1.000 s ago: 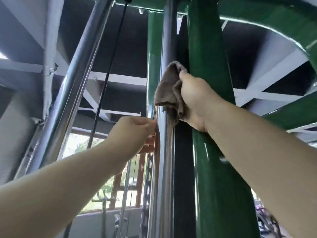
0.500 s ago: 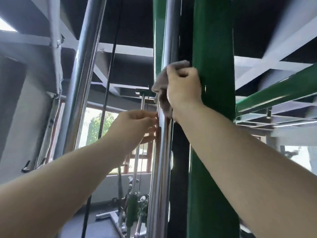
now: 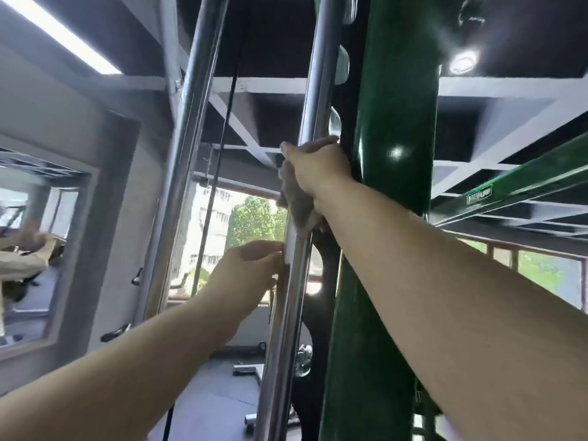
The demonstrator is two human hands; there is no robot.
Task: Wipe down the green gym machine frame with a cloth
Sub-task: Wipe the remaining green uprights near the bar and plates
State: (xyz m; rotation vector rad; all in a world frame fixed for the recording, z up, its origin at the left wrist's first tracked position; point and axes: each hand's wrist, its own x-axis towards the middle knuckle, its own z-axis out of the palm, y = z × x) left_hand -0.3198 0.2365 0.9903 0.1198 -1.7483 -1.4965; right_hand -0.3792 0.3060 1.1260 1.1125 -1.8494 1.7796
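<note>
Your right hand (image 3: 318,168), just above the middle of the frame, is curled round a crumpled grey-brown cloth (image 3: 297,205) and clamps it against the polished chrome guide rod (image 3: 286,297), with the cloth's loose tail hanging below your palm. Your knuckles sit in the dark gap between that rod and the thick glossy green upright post of the machine frame (image 3: 391,218), which fills the centre-right of the picture from top to bottom. Your left hand (image 3: 246,275), lower and a little left of centre, rests its fingertips on the same rod just under the cloth; whether it pinches or merely steadies is hard to tell, as the fingertips are hidden behind the rod.

To do this stroke well, keep the cloth wrapped round as much of the surface as your grip allows and draw it along in one even pull, so the tail does not bunch or snag. The cloth looks to be working the chrome rather than the green paint, so I judge the green post beside it is still to be covered. A second green beam (image 3: 521,183) runs off at right, and a thin black cable (image 3: 222,148) hangs at left, well apart from your hands.
</note>
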